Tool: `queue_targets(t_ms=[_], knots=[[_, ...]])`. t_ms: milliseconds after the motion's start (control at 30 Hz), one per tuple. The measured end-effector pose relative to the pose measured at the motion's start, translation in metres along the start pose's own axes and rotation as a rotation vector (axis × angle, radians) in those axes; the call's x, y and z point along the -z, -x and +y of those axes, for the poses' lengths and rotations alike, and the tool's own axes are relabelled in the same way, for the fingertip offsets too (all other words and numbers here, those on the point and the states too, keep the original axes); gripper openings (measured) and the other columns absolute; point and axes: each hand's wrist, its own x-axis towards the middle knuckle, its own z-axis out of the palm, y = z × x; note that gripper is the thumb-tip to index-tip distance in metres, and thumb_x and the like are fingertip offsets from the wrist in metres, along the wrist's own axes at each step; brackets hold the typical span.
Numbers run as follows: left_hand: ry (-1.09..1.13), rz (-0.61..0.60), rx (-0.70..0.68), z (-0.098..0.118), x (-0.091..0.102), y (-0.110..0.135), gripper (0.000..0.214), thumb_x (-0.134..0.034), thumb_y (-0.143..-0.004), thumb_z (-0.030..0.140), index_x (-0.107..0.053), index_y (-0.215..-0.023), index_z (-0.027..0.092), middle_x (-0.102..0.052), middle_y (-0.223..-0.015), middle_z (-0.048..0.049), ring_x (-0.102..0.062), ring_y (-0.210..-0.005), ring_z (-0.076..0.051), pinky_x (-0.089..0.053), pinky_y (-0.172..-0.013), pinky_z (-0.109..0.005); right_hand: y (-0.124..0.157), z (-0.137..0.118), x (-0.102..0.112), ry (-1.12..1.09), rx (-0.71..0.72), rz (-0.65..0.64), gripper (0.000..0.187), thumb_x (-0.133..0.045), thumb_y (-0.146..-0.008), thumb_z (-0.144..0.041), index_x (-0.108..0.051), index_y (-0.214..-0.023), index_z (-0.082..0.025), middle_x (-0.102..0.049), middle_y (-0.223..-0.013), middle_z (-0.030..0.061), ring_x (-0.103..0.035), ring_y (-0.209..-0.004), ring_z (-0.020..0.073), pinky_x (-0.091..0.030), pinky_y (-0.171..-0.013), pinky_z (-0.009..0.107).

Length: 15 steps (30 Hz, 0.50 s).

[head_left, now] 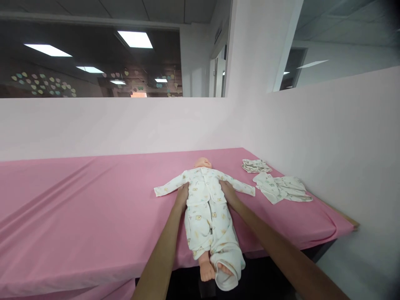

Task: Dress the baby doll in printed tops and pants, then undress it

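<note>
A baby doll (203, 163) lies on its back with its head toward the wall. It wears a white patterned jacket (200, 187) with both sleeves spread wide, and matching trousers (200, 227). One bare foot (206, 268) pokes out of a trouser leg; on the other leg the loose cuff partly covers the toes. My left hand (183, 196) grips the doll's side below one sleeve, its fingers partly hidden. On the opposite side my right hand (228, 193) holds the torso, with its fingertips against the jacket. Both hands are closed about the doll.
A pink sheet (103, 216) covers the table, and the doll's feet reach past its front edge. Folded patterned cloth (256, 166) and a loosely laid patterned garment (283, 187) lie at the right. White walls (125, 125) with windows stand behind and to the right.
</note>
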Motion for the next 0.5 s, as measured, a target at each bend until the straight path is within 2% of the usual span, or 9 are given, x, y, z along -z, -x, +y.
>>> queue_targets(t_ms=[133, 233, 367, 500], knots=[[0.024, -0.012, -0.009, -0.003, 0.001, -0.001, 0.032, -0.05, -0.089, 0.039, -0.068, -0.098, 0.014, -0.07, -0.113, -0.0117, -0.065, -0.102, -0.025, -0.047, -0.092, -0.035, -0.015, -0.021, 0.021, 0.306, 0.044, -0.029, 0.028, -0.048, -0.087, -0.04, -0.06, -0.075, -0.019, -0.064, -0.077, 0.0053, -0.057, -0.076, 0.0193, -0.04, -0.069, 0.03], [0.033, -0.007, -0.02, -0.008, 0.002, -0.005, 0.032, -0.051, -0.088, 0.04, -0.068, -0.094, 0.014, -0.07, -0.11, -0.0123, -0.064, -0.103, -0.026, -0.046, -0.093, -0.036, -0.031, -0.05, 0.021, 0.487, 0.11, -0.017, 0.024, -0.046, -0.087, -0.037, -0.061, -0.087, -0.018, -0.065, -0.091, 0.0094, -0.058, -0.086, 0.0228, -0.039, -0.071, 0.03], [0.049, -0.013, -0.048, -0.016, 0.002, -0.011, 0.033, -0.051, -0.087, 0.042, -0.068, -0.093, 0.014, -0.072, -0.104, -0.0113, -0.065, -0.099, -0.024, -0.048, -0.09, -0.035, -0.048, -0.088, -0.008, 0.652, 0.205, -0.06, 0.033, -0.046, -0.09, -0.04, -0.059, -0.108, -0.017, -0.062, -0.11, 0.0123, -0.058, -0.099, 0.0243, -0.041, -0.079, 0.033], [0.056, -0.02, -0.057, -0.021, 0.001, -0.012, 0.035, -0.047, -0.088, 0.042, -0.067, -0.092, 0.014, -0.073, -0.097, -0.0105, -0.067, -0.092, -0.024, -0.051, -0.083, -0.035, -0.055, -0.108, -0.043, 0.787, 0.234, -0.125, 0.033, -0.056, -0.089, -0.04, -0.059, -0.11, -0.014, -0.061, -0.113, 0.0105, -0.057, -0.104, 0.0233, -0.044, -0.09, 0.042]])
